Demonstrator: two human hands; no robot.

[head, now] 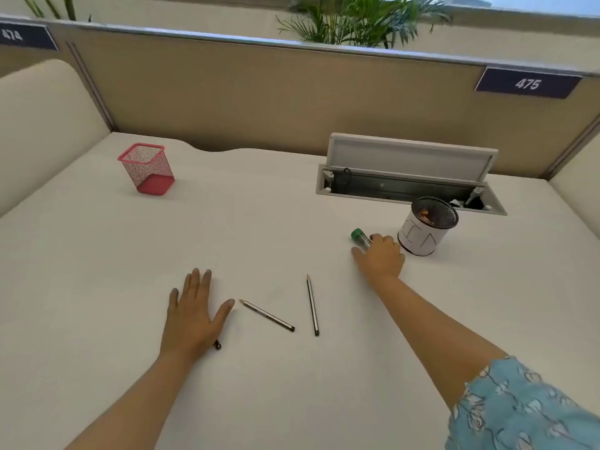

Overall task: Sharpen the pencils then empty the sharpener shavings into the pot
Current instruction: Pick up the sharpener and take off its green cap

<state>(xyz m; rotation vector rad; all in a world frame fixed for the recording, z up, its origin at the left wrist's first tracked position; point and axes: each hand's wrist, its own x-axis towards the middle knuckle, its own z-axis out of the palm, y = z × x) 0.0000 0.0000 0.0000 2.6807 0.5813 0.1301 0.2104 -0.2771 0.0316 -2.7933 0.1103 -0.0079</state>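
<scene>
Right hand (380, 254) curls round green-capped sharpener (361, 238), centre-right, beside shavings pot (425, 230) for emptying | left hand (194, 311) flat, fingers straight, pinning one pencil (217, 344) | two pencils (268, 315) lower centre on counter (259, 222).

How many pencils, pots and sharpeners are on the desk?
Pencils: 3, one, another, and one mostly hidden under the left hand
Pots: 2, a pink mesh pot and a white-wrapped pot
Sharpeners: 1, green-capped
Total: 6
</scene>
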